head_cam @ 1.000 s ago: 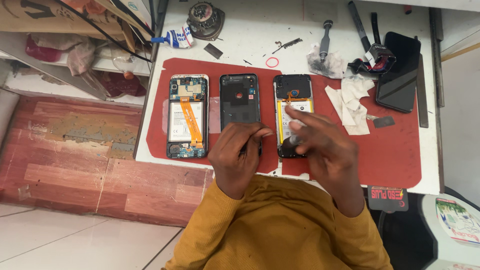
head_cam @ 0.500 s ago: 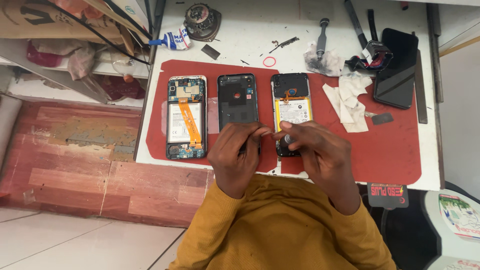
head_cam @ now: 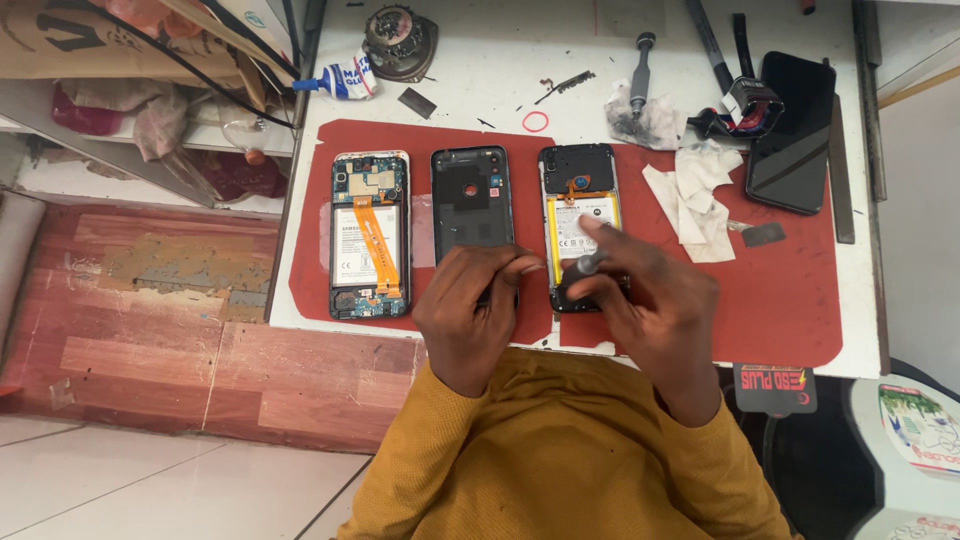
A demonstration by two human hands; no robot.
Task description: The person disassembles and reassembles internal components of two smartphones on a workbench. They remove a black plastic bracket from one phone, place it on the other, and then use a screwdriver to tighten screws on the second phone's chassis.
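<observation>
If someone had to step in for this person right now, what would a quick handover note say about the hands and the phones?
Right hand: grip on a small dark screwdriver, tip down on the lower part of the opened phone with the yellow battery.
Left hand: rests on the lower end of the empty black phone back cover, fingers curled toward the tool.
Third phone with orange ribbon cable lies untouched at the left of the red work mat.
Done: both phones lie open, backs off.
Left: cannot tell which screws remain; the hands hide that area.

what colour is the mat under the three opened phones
Red mat, clearest in the head view; the phones lie on it.
</observation>
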